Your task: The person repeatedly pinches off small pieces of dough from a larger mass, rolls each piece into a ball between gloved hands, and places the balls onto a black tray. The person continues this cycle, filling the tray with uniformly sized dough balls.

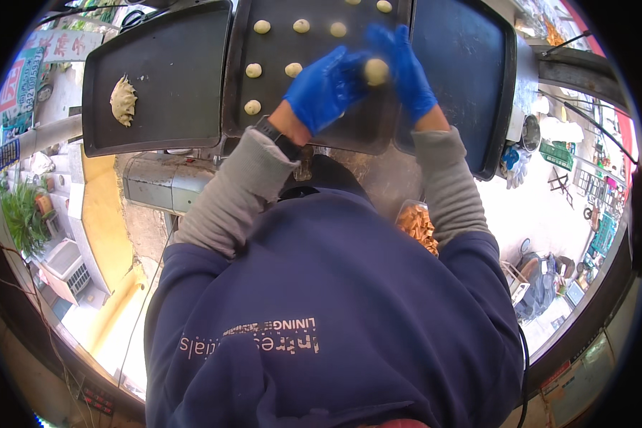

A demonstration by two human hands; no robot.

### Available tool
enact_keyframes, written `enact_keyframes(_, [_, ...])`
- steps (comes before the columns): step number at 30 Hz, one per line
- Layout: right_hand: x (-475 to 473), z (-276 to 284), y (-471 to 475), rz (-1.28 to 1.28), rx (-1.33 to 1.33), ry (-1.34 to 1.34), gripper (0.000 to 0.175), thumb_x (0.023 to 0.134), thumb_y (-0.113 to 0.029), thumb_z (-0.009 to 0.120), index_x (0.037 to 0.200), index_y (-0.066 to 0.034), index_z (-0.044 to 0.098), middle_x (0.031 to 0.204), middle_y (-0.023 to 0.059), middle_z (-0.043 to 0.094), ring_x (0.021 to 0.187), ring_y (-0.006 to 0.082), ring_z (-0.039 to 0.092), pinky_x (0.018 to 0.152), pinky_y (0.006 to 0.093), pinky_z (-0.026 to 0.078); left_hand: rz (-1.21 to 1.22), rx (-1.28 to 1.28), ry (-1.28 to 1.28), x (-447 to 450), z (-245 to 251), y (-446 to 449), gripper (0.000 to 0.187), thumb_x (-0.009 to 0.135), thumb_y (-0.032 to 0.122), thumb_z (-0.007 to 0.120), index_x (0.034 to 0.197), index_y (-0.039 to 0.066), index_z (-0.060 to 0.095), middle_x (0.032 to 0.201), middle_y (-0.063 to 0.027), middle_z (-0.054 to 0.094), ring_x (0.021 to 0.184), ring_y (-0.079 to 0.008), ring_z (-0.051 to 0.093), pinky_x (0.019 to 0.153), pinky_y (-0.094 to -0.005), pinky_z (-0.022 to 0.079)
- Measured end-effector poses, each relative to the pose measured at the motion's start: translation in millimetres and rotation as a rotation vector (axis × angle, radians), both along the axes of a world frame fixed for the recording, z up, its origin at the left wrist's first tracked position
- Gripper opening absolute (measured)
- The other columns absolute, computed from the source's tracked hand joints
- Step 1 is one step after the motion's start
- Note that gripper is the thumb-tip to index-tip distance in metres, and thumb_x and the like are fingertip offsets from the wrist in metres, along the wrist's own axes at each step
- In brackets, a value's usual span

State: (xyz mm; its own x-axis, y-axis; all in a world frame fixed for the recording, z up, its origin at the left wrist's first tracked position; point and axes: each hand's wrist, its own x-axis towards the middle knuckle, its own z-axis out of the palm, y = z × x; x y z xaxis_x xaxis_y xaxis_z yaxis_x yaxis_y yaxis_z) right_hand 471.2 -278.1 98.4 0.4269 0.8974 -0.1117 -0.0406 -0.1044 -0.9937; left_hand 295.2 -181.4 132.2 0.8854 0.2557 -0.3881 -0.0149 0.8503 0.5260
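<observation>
Both my hands wear blue gloves and are above the middle dark baking tray (321,125). A pale round dough ball (376,72) is between my left hand (329,85) and my right hand (406,75), blurred; whether either hand grips it cannot be told. Fingers are apart on the right hand, its fingertips blurred. Small dough balls, one of them a dough ball (253,107) at the lower left, lie in spaced rows on the middle tray. On the left tray (166,96) sits a ragged lump of dough (123,100).
A third dark tray (455,91) lies at the right, its rim beside the middle tray. Right of it are a metal bowl (530,132) and blue-and-white gloves (515,160). Near my right forearm stands a clear container of orange-brown pieces (417,224). A metal box (166,179) sits below the left tray.
</observation>
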Motion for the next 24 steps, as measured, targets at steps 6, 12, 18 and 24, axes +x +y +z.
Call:
enact_keyframes(6, [2.1,-32.5,-54.7,0.144,-0.548,0.441,0.083,0.094,-0.076,0.027,0.125,-0.0107,0.066,0.128,0.0155,0.063,0.112,0.0308,0.063,0.093,0.0451,0.054,0.205,-0.049,0.232,-50.3,3.8,28.9,0.051,0.106,0.033,0.038,0.141,-0.004,0.049,0.142,-0.0186,0.053,0.134,-0.0332,0.049,0.114,-0.0436,0.038])
enact_keyframes(12, [3.0,-44.7,-61.9,0.130,-0.714,-0.024,0.067,0.096,-0.066,0.044,0.122,-0.0095,0.068,0.117,0.0102,0.068,0.098,0.0252,0.067,0.086,0.0367,0.055,0.242,-0.173,0.195,-74.3,-31.2,37.9,0.047,0.105,0.029,0.042,0.136,-0.004,0.052,0.134,-0.0173,0.059,0.127,-0.0310,0.055,0.108,-0.0421,0.045])
enact_keyframes(18, [-39.0,-57.3,-55.3,0.247,-0.314,-0.997,0.049,0.085,-0.043,0.070,0.123,-0.0137,0.064,0.109,0.0183,0.066,0.100,0.0371,0.065,0.080,0.0450,0.055,0.280,-0.169,0.200,-86.5,-36.8,41.6,0.046,0.104,0.028,0.042,0.135,-0.005,0.053,0.133,-0.0199,0.060,0.125,-0.0319,0.058,0.106,-0.0422,0.047])
enact_keyframes(24, [-88.2,-93.1,-24.3,0.430,-0.380,-1.151,0.029,0.081,-0.027,0.073,0.102,-0.0103,0.062,0.095,0.0170,0.058,0.088,0.0344,0.065,0.073,0.0471,0.055,0.344,-0.096,0.295,-93.7,-28.8,49.2,0.047,0.104,0.030,0.041,0.132,-0.004,0.056,0.132,-0.0207,0.061,0.124,-0.0329,0.058,0.105,-0.0437,0.048])
